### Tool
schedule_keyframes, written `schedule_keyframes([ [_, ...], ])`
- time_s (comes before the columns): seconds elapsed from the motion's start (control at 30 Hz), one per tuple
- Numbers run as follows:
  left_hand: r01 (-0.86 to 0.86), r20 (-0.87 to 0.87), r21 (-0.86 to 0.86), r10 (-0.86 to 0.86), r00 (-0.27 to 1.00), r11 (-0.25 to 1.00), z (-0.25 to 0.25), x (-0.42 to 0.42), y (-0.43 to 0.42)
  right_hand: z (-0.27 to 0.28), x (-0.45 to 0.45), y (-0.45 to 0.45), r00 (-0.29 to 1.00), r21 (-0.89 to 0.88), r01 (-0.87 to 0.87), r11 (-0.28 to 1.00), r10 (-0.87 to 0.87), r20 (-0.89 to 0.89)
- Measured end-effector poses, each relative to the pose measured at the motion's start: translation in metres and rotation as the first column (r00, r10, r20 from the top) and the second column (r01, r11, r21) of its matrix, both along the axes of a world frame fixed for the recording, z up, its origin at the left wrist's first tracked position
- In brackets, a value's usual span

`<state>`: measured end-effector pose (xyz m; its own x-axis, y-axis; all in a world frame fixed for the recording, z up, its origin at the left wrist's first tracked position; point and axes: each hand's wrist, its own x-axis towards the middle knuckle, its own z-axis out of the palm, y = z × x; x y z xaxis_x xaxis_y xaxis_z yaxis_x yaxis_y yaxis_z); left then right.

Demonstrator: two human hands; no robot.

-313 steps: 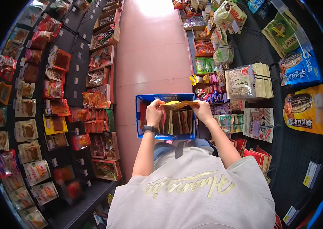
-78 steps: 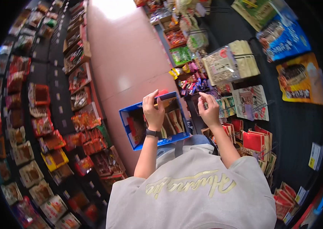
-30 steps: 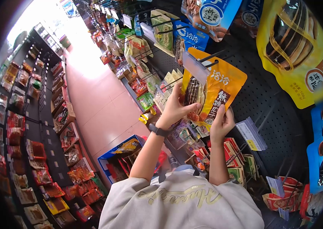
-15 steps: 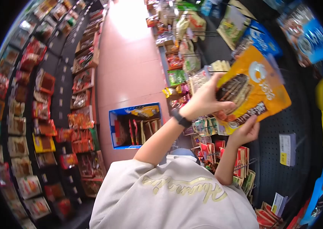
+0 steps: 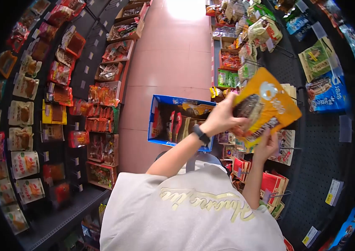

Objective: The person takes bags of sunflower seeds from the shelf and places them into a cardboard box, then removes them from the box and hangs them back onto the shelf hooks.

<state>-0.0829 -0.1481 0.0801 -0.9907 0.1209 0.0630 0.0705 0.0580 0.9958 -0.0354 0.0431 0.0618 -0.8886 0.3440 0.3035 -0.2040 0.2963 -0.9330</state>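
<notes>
Both hands hold a yellow bag of sunflower seeds (image 5: 279, 109), tilted in front of the right-hand rack. My left hand (image 5: 223, 119), with a black band on the wrist, grips its left edge, thumb across the front. At the lower edge, the fingers of my right hand (image 5: 267, 146) are closed on the bag. To the left of the bag, a blue box (image 5: 152, 121) stands low in the aisle with several packets upright inside. One yellow packet (image 5: 196, 110) lies along its far side.
Tall shelves with packaged snacks (image 5: 24, 113) line the left side. A dark pegboard rack (image 5: 315, 159) with hooks, price tags (image 5: 334, 192) and hanging bags, including a blue one (image 5: 328, 92), runs along the right. A pink tiled aisle floor (image 5: 169, 62) stretches ahead between them.
My view has turned left, so the shelves and blue box appear farther right. Both hands have brought the yellow bag away from the right rack, closer to the box.
</notes>
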Motion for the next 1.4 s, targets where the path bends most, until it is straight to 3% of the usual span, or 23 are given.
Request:
schedule_keyframes([
  [0.03,-0.043,0.019,0.044,0.042,0.999,0.998,-0.009,0.005,-0.022,-0.002,-0.001,-0.018,0.993,0.015,-0.090,0.996,0.089,0.077],
  [0.1,-0.142,0.047,-0.031,0.143,0.989,0.989,-0.020,0.019,-0.066,-0.008,-0.004,-0.051,0.955,0.103,-0.249,0.963,0.226,0.190],
  [0.13,-0.193,0.046,-0.151,0.202,0.978,0.969,-0.019,0.026,-0.087,-0.014,-0.006,-0.066,0.934,0.178,-0.317,0.932,0.274,0.229],
  [0.17,-0.238,0.048,-0.165,0.249,0.967,0.957,-0.023,0.034,-0.105,-0.019,-0.010,-0.081,0.894,0.171,-0.393,0.903,0.332,0.301],
  [0.2,-0.305,-0.040,-0.290,0.307,0.951,0.907,-0.043,0.040,-0.122,-0.024,-0.015,-0.097,0.844,0.160,-0.468,0.869,0.387,0.372],
  [0.27,-0.371,-0.056,-0.307,0.372,0.926,0.877,-0.063,0.052,-0.151,-0.037,-0.024,-0.129,0.757,0.096,-0.589,0.803,0.505,0.415],
  [0.3,-0.402,-0.055,-0.395,0.416,0.908,0.826,-0.068,0.058,-0.162,-0.029,-0.026,-0.149,0.698,-0.005,-0.585,0.811,0.508,0.505],
  [0.33,-0.426,-0.057,-0.480,0.458,0.887,0.767,-0.072,0.064,-0.172,-0.052,-0.029,-0.161,0.735,0.040,-0.595,0.803,0.523,0.432],
  [0.4,-0.497,-0.081,-0.415,0.514,0.854,0.762,-0.098,0.067,-0.189,-0.085,-0.035,-0.180,0.762,0.224,-0.627,0.747,0.527,0.376],
  [0.47,-0.594,-0.163,-0.321,0.575,0.802,0.737,-0.131,0.068,-0.200,-0.099,-0.035,-0.198,0.769,0.197,-0.623,0.757,0.546,0.332],
  [0.6,-0.644,-0.147,-0.278,0.631,0.762,0.713,-0.169,0.064,-0.210,-0.122,-0.039,-0.216,0.791,0.257,-0.607,0.752,0.543,0.280],
  [0.7,-0.671,-0.155,-0.356,0.667,0.729,0.651,-0.188,0.064,-0.212,-0.130,-0.035,-0.220,0.757,0.241,-0.630,0.738,0.514,0.403],
  [0.83,-0.705,-0.294,-0.437,0.652,0.699,0.559,-0.198,0.065,-0.212,-0.145,-0.030,-0.221,0.728,0.169,-0.627,0.761,0.495,0.474],
  [0.9,-0.579,-0.136,-0.462,0.592,0.794,0.671,-0.198,0.069,-0.212,-0.143,-0.028,-0.224,0.685,0.099,-0.609,0.787,0.459,0.566],
  [1.0,-0.389,0.068,-0.496,0.482,0.874,0.776,-0.198,0.071,-0.208,-0.155,-0.024,-0.228,0.662,0.147,-0.658,0.738,0.475,0.579],
  [1.07,-0.315,-0.048,-0.656,0.379,0.924,0.685,-0.200,0.072,-0.204,-0.168,-0.020,-0.228,0.676,0.174,-0.667,0.725,0.490,0.550],
  [1.17,-0.259,-0.079,-0.730,0.298,0.951,0.633,-0.211,0.074,-0.203,-0.170,-0.014,-0.226,0.714,0.211,-0.653,0.727,0.499,0.491],
  [1.27,-0.305,-0.150,-0.713,0.288,0.946,0.631,-0.209,0.073,-0.205,-0.155,-0.012,-0.220,0.685,0.043,-0.565,0.824,0.440,0.581],
  [1.4,-0.355,-0.176,-0.626,0.317,0.932,0.694,-0.202,0.073,-0.211,-0.172,-0.012,-0.199,0.807,0.052,-0.395,0.917,0.319,0.498],
])
